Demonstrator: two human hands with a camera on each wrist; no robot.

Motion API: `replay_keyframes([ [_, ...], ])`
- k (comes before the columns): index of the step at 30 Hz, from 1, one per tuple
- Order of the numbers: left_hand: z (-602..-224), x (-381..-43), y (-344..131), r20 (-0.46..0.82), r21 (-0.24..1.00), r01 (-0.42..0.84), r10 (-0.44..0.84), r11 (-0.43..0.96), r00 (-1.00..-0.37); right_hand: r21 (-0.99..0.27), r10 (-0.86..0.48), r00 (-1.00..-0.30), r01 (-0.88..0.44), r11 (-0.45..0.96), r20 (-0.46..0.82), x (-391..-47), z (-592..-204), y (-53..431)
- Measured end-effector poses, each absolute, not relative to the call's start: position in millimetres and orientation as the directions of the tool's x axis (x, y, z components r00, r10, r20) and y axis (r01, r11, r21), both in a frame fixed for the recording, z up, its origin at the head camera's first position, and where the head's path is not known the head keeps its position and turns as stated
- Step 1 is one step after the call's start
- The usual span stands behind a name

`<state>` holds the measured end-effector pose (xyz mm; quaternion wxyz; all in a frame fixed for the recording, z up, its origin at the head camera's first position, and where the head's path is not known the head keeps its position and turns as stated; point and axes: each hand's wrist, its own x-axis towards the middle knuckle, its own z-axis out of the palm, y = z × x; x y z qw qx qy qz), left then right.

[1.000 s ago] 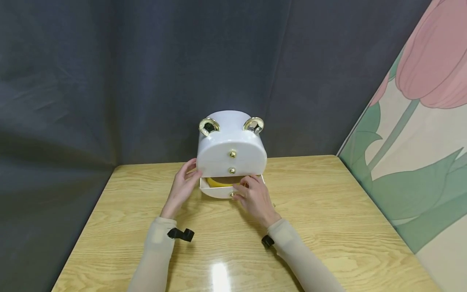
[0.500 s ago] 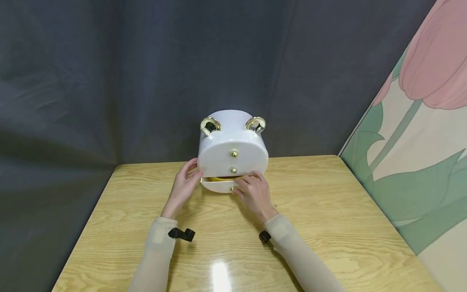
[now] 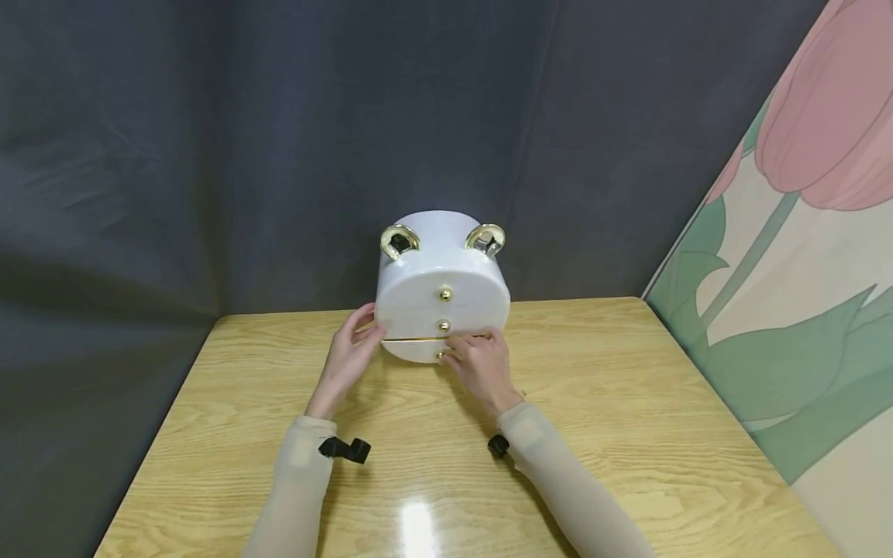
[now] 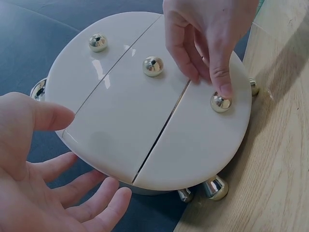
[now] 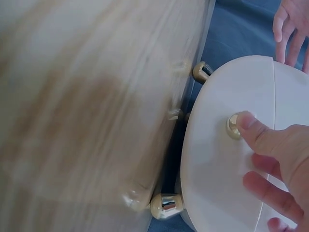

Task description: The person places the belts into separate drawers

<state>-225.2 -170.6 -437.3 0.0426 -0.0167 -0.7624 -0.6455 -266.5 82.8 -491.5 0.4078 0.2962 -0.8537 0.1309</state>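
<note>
A glossy white rounded storage box [image 3: 439,283] with gold ring ears stands at the back of the table. Its front has three drawers, each with a round gold knob. In the head view a thin gap shows above the bottom drawer [image 3: 412,351]. My right hand [image 3: 481,364] has its thumb against the bottom drawer's knob [image 4: 220,102]; its other fingers are bent loosely near the front and do not pinch the knob. At the box's left side is my left hand [image 3: 346,360], thumb by the front edge and fingers spread along the side.
The box rests on small gold feet [image 4: 216,187] on a light wooden table [image 3: 432,457]. A dark curtain [image 3: 377,116] hangs behind it. On the right a wall panel [image 3: 788,248] carries a tulip print.
The bottom drawer has slid inward from partly pulled out to nearly flush, hiding the yellow thing inside. My right hand has moved with it; the left hand has stayed at the side.
</note>
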Motion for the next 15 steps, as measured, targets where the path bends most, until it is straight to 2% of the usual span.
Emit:
replay_keyframes([
  [11, -438, -222, -166, 0.087, 0.982, 0.086, -0.003, 0.167, -0.996, -0.084, -0.409, -0.572, -0.647, 0.758, 0.711, -269, -491, 89],
  [15, -437, -222, -167, 0.078, 0.979, 0.078, 0.009, 0.187, -0.997, -0.208, -0.4, -0.624, -0.677, 0.706, 0.671, -267, -485, 100],
])
